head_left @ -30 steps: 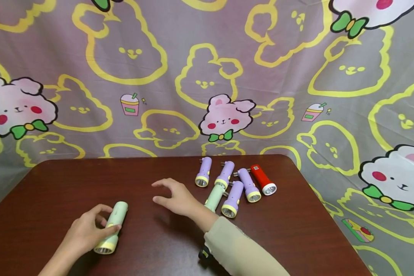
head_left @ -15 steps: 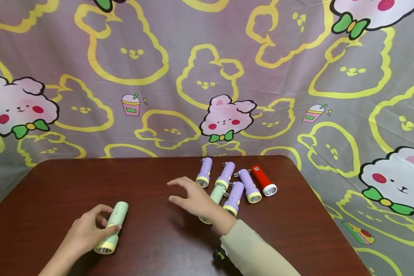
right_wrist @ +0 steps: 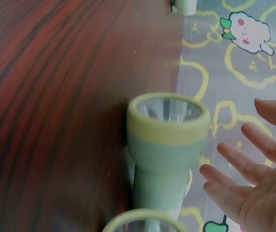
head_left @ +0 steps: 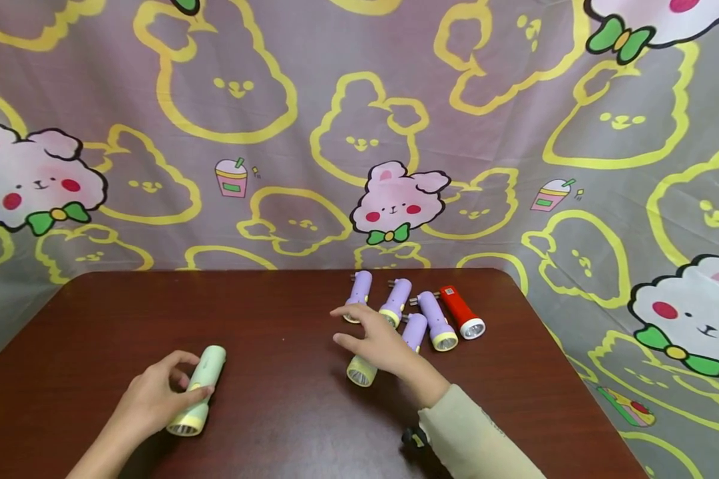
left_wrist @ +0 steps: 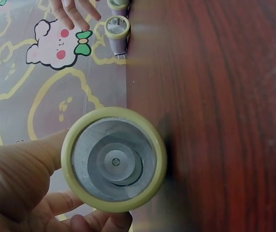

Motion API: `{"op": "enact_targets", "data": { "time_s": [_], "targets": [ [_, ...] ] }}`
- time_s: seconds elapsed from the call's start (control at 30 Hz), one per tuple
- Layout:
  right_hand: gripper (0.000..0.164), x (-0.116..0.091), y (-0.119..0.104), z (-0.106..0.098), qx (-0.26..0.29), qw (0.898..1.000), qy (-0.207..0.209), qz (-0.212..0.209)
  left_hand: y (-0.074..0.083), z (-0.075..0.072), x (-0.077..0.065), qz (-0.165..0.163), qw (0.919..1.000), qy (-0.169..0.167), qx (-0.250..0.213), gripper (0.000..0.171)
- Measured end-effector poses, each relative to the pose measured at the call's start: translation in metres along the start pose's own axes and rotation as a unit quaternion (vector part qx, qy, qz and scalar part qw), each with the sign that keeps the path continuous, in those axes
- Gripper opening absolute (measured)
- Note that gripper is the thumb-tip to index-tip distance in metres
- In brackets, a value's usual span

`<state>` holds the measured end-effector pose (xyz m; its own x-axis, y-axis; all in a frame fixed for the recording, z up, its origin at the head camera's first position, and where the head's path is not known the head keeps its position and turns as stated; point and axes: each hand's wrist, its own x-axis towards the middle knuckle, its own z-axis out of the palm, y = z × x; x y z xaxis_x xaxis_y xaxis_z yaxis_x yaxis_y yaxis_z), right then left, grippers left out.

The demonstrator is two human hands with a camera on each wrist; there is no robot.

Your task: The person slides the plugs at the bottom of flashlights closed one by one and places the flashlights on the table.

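At the table's left, my left hand (head_left: 152, 397) grips a light green flashlight (head_left: 210, 368) with a yellow lens rim, thumb on one side and fingers on the other. Its lens end points toward me and fills the middle of the left wrist view. My right hand (head_left: 379, 340) hovers with spread fingers over a second green flashlight (head_left: 361, 372), hiding most of its body. In the right wrist view that green flashlight (right_wrist: 168, 137) stands apart from the fingers. A purple flashlight (head_left: 415, 329) lies beside it, partly behind the hand.
Behind the right hand lie more purple flashlights (head_left: 434, 316) with plug prongs showing, and a red flashlight (head_left: 458, 306) with a white rim. They rest on a dark brown wooden table (head_left: 269, 412). A patterned cloth (head_left: 299, 166) hangs behind the far edge.
My right hand has moved rightward from the middle of the table to above the green flashlight at the right. The left hand keeps its grip in about the same place.
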<state>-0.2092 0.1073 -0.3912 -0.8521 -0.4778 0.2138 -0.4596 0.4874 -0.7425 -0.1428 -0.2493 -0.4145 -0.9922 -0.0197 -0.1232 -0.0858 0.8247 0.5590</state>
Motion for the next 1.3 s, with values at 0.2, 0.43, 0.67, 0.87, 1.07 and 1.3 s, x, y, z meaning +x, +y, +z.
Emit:
{"op": "enact_targets", "data": {
  "time_s": [0.2,0.43,0.67,0.87,1.07,1.3],
  "targets": [
    [0.039,-0.007,0.009,-0.016,-0.022,0.999,-0.02,-0.011,0.001,0.0,0.0,0.006,1.0,0.005,0.002,0.061],
    [0.038,-0.012,0.021,-0.03,-0.073,0.996,-0.027,-0.051,0.002,-0.002,0.002,0.007,1.0,0.005,0.004,0.061],
    [0.04,-0.018,0.033,-0.036,-0.07,0.996,-0.034,-0.035,0.001,-0.001,0.001,0.003,1.0,0.003,0.003,0.062],
    [0.039,-0.018,0.045,-0.038,-0.085,0.995,-0.022,-0.045,0.0,0.0,0.001,0.002,1.0,0.005,0.001,0.062],
    [0.041,-0.018,0.049,-0.039,-0.095,0.994,-0.023,-0.045,0.0,0.0,0.0,0.001,1.0,0.005,-0.003,0.062],
    [0.043,-0.018,0.05,-0.038,-0.141,0.987,-0.035,-0.063,0.001,0.0,-0.001,-0.003,1.0,0.0,-0.006,0.062]
  ]
}}
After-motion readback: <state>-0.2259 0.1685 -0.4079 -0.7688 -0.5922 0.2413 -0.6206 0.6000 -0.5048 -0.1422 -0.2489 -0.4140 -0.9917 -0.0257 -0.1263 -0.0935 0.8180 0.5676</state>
